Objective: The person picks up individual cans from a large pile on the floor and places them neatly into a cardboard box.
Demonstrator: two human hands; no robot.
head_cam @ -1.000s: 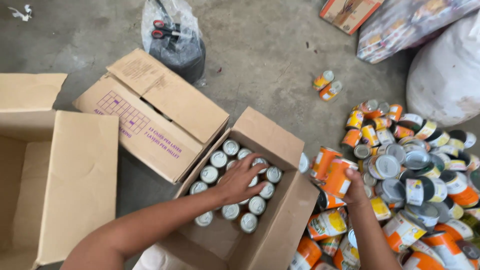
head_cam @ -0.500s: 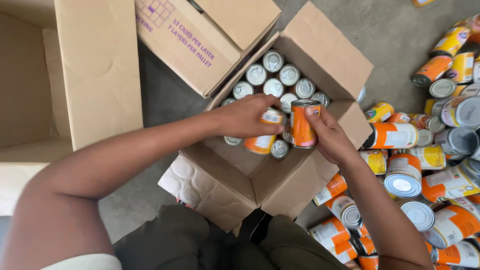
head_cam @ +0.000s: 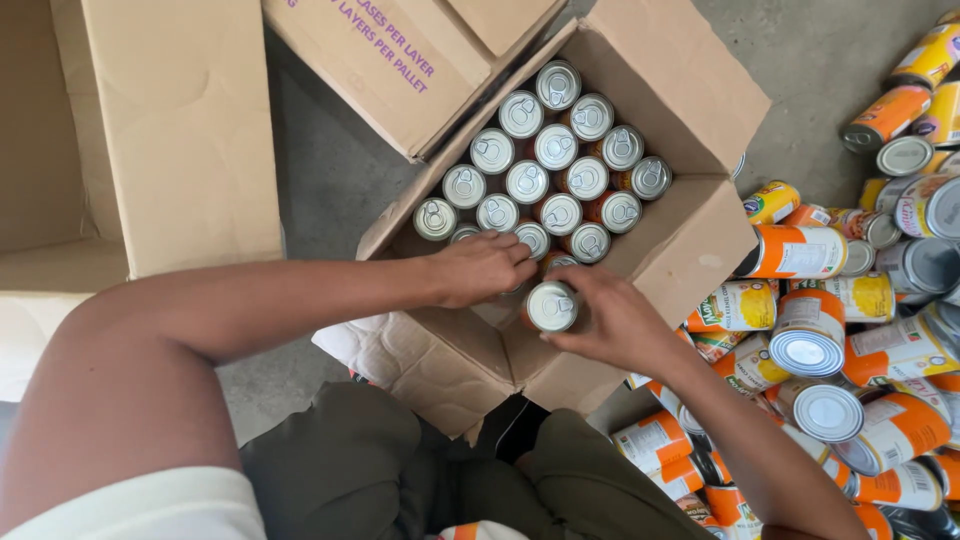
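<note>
Since half-second ago your right hand (head_cam: 610,322) turned can (head_cam: 551,305) upright, gripping it over box (head_cam: 700,240); left hand (head_cam: 480,268) grip unclear; can may tip into gap.

Left hand (head_cam: 482,268), right hand (head_cam: 610,318) curled, close together

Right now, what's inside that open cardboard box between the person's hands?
The open cardboard box holds upright silver-topped cans packed in rows. The right hand holds one more can at the near edge. The left hand covers whatever lies beneath it.
</note>
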